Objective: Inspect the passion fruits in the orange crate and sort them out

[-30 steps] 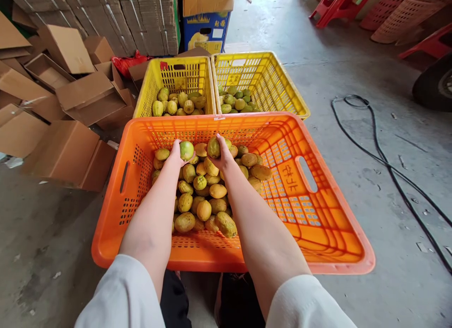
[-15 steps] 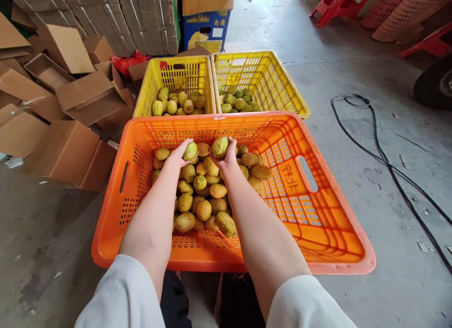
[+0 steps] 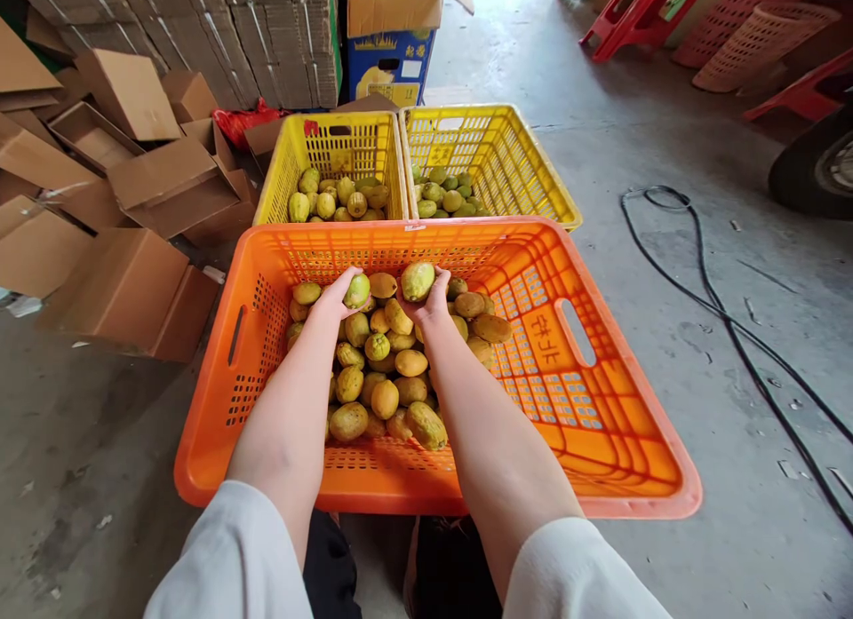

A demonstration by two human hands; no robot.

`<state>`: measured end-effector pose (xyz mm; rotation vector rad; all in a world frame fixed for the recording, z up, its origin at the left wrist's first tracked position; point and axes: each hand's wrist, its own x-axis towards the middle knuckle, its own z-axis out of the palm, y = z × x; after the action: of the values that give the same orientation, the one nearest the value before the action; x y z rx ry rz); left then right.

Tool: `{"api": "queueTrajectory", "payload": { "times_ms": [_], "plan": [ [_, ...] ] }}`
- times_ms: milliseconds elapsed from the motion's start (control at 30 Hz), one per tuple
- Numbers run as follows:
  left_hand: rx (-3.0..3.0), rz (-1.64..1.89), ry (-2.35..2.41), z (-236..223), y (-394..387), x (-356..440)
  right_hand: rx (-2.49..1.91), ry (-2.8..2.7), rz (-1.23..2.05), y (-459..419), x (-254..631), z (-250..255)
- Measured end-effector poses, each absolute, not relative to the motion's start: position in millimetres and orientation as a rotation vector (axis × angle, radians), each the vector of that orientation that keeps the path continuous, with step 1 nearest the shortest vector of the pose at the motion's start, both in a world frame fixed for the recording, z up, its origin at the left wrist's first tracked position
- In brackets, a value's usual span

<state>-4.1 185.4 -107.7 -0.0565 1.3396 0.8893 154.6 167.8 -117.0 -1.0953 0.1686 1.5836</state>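
My left hand [image 3: 339, 297] is closed round a green oval fruit [image 3: 357, 290], with the thumb along its top side. In my right hand [image 3: 433, 298] sits a larger, lumpy yellow-green fruit [image 3: 418, 281], thumb at its right side. Both hands are above a heap of similar fruit [image 3: 410, 362], yellow to greenish-brown and partly spotted, in a wide orange plastic crate [image 3: 440, 502]. My forearms cover part of the heap, and the undersides of the held fruits are hidden.
Behind the orange crate stand a left yellow crate [image 3: 267, 184] and a right yellow crate [image 3: 543, 162], both with fruit inside. Cardboard boxes [image 3: 126, 281] are piled at the left. A black cable [image 3: 713, 286] lies on the floor at the right, near a wheel [image 3: 813, 166].
The camera view has shifted slightly. Both hands keep hold of their fruits in nearly the same place; the right hand's fruit appears slightly turned.
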Motion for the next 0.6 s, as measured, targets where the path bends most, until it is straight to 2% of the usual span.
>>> {"api": "queueTrajectory", "payload": {
  "times_ms": [267, 600],
  "plan": [
    [-0.014, 0.898, 1.449, -97.8, 184.1, -2.2, -1.294, 0.139, 1.776, 167.4, 144.7, -114.9],
    [-0.063, 0.871, 1.447, -100.8, 185.4, -13.2, -1.5, -0.09, 1.759, 165.1, 151.6, -116.5]
  ]
}}
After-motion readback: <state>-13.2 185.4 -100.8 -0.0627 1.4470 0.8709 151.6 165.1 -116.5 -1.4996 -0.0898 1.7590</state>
